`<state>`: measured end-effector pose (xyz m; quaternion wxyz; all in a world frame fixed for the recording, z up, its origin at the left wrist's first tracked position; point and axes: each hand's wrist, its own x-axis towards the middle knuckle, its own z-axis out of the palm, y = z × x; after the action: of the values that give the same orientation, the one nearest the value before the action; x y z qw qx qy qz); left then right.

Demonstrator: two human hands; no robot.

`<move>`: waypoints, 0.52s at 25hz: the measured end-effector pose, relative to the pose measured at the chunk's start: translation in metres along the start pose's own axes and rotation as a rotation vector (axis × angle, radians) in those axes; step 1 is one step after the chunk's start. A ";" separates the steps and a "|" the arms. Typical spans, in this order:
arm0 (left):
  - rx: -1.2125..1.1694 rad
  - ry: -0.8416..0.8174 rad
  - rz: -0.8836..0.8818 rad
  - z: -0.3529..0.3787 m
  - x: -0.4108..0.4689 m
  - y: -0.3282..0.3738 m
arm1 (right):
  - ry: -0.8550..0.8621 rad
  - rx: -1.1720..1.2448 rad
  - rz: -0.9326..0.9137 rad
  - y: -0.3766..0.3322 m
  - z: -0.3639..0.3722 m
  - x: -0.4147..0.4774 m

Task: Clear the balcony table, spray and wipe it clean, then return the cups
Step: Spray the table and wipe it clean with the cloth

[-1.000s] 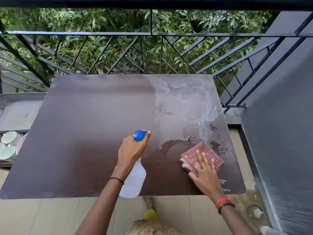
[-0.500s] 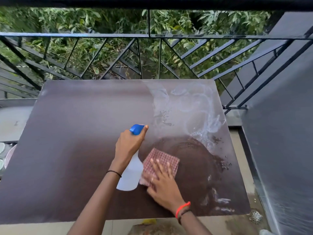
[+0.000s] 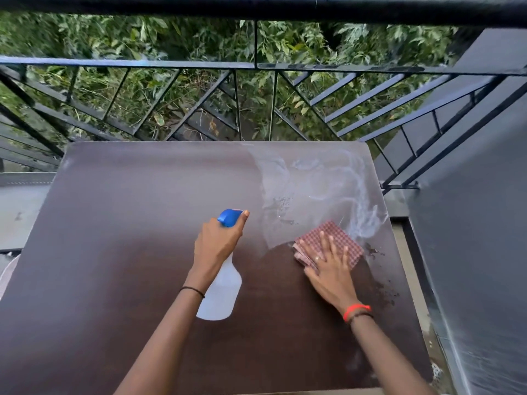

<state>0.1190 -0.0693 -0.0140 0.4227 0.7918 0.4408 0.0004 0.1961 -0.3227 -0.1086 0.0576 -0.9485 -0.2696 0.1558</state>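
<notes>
A dark brown table (image 3: 119,252) fills the view, with white wet smears and droplets on its far right part. My left hand (image 3: 218,243) grips a clear spray bottle (image 3: 221,295) with a blue nozzle, held over the table's middle, nozzle pointing away. My right hand (image 3: 328,262) lies flat with spread fingers on a folded red checked cloth (image 3: 336,238), pressing it onto the table at the right, at the edge of the wet patch. No cups are in view.
A black metal railing (image 3: 256,65) runs just behind the table, with green foliage beyond. A dark grey wall (image 3: 479,223) stands close on the right. A grey ledge (image 3: 22,201) lies at the left.
My right hand has slid the cloth from beside the bottle up and to the right, back toward the wet smears. My left hand with the bottle has stayed about where it was.
</notes>
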 end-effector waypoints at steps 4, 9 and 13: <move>0.010 0.012 0.007 -0.003 0.006 -0.001 | -0.011 0.004 -0.130 -0.076 0.004 0.035; 0.019 0.004 -0.001 0.003 0.007 0.001 | -0.049 0.005 -0.439 -0.111 0.035 -0.036; 0.038 0.001 -0.013 0.015 0.009 0.007 | 0.057 -0.049 -0.309 -0.044 0.039 -0.088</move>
<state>0.1346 -0.0749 -0.0218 0.4075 0.7967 0.4462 -0.0101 0.0906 -0.3311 -0.1140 0.0655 -0.9010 -0.4140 0.1115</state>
